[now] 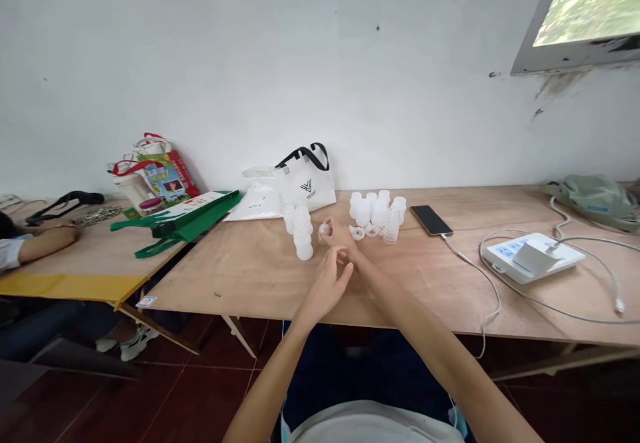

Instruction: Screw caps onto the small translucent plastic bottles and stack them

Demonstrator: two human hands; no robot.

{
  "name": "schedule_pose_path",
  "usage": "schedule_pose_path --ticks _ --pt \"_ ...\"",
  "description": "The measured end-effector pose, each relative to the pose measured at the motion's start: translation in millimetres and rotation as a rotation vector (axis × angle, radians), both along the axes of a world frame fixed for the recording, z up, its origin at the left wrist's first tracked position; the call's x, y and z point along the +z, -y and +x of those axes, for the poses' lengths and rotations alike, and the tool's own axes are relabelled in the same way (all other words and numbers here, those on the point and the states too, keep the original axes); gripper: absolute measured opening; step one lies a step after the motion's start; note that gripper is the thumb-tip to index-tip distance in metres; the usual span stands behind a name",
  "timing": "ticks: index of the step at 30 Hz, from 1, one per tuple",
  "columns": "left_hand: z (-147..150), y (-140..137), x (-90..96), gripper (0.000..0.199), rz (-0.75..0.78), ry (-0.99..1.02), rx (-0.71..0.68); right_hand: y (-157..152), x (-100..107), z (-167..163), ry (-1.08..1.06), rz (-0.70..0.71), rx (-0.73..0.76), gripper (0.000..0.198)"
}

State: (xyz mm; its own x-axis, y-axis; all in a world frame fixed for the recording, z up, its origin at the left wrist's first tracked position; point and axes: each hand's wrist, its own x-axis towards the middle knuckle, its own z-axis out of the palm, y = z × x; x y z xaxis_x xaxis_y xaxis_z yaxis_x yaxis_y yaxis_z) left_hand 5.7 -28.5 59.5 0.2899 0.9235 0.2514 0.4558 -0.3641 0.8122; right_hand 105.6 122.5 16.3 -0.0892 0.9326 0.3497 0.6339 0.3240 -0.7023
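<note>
My right hand (pixel 341 236) reaches across the middle of the table, its fingers closed around a small clear plastic cap (pixel 323 232). Nearer to me, my left hand (pixel 329 275) hovers just below the right wrist, thumb apart from the fingers and nothing in it. To the left of the hands stands a row of white translucent plastic bottles (pixel 303 246). On the right, another group of similar bottles (pixel 379 213) stands close together. Several ring-shaped translucent caps (pixel 357 232) lie in front of that group.
A white bag with black handles (pixel 313 186) and a white plastic package (pixel 260 200) rest by the wall. Rightward lie a phone (pixel 431 220) on a cable, a white power strip (pixel 533 256) and a green cloth bag (pixel 597 200). A green bag (pixel 193 220) and another person's arm (pixel 47 242) are left.
</note>
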Motion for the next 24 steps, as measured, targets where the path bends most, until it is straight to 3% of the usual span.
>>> schedule_pose_path --ticks 19,24 --pt "-8 -4 5.6 0.034 -0.034 0.003 0.000 -12 23 0 0.012 0.048 0.009 0.029" --pt "-10 -3 6.9 0.034 -0.030 -0.015 0.016 -1 29 10 -0.040 0.067 -0.011 0.029"
